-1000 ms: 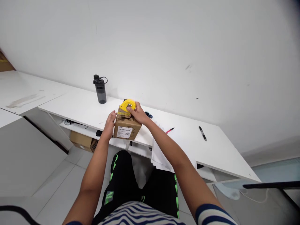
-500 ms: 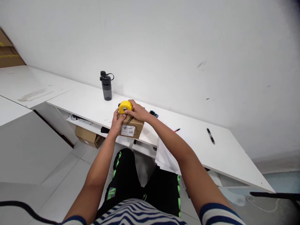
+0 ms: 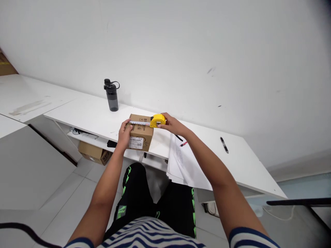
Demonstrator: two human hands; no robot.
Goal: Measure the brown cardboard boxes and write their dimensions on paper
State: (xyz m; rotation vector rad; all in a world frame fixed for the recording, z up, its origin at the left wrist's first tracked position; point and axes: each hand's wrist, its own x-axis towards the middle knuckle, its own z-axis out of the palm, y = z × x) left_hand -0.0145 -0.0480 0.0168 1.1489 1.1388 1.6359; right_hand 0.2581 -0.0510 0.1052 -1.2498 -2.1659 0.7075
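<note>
A small cardboard box (image 3: 139, 133) with a white label on its front sits at the front of the white desk. Across its top lies the white blade (image 3: 139, 123) of a yellow tape measure (image 3: 158, 120), drawn out from left to right. My right hand (image 3: 172, 124) is closed on the tape measure's case, just off the box's right top edge. At the box's left edge my left hand (image 3: 125, 135) is closed, its fingers and thumb pinching the blade's end against the box. The very tip of the blade is hidden by the fingers.
Behind the box to the left stands a dark water bottle (image 3: 112, 96). White papers (image 3: 186, 165) with a red pen (image 3: 183, 143) lie to the right, partly under my right arm. A black marker (image 3: 224, 145) is farther right. Another carton (image 3: 94, 152) sits below the desk.
My right hand has moved right with the tape measure case, and the blade now stretches over the box top. My left hand stays at the box's left side. The view has shifted slightly.
</note>
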